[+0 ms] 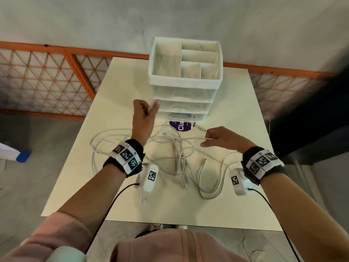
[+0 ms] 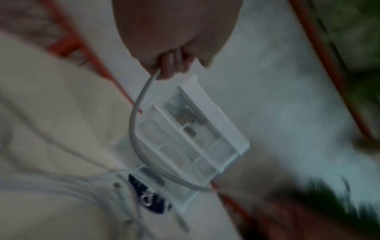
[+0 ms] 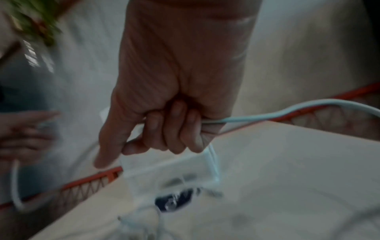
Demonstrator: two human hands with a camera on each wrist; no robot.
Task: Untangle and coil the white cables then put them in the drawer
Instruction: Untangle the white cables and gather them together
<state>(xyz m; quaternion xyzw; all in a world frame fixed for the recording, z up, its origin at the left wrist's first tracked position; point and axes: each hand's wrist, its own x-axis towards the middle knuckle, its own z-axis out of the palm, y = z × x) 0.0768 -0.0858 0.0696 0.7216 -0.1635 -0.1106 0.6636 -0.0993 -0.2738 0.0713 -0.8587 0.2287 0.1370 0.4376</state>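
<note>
Both of your hands are already on cable. Your right hand (image 1: pixel 220 138) has its fingers curled round one strand of the white cables (image 1: pixel 175 154), low over the table (image 1: pixel 236 103) near the purple sticker (image 1: pixel 181 126). Your left hand (image 1: pixel 144 115) is raised in front of the drawer unit (image 1: pixel 184 95); the wrist view shows its fingers (image 2: pixel 170 65) closed on a strand that arcs down and away, though blur hides the exact grip.

You look to be at the untangling step. The rest of the cables lie in a loose knot of crossing loops across the middle of the table, with several plugs free, and nothing is coiled. The drawers appear closed, though their clear fronts make that hard to judge.

Next, I would draw the held strand out of the heap, following it through each crossing rather than pulling hard, since a tug would likely tighten the loops.

Watch the edges: some loops run close to the left edge of the table and could slide off. The drawer unit stands just beyond your left hand, so lift upward or towards yourself. Bare tabletop lies to the right of the unit and along the near edge, which suits coiling.
</note>
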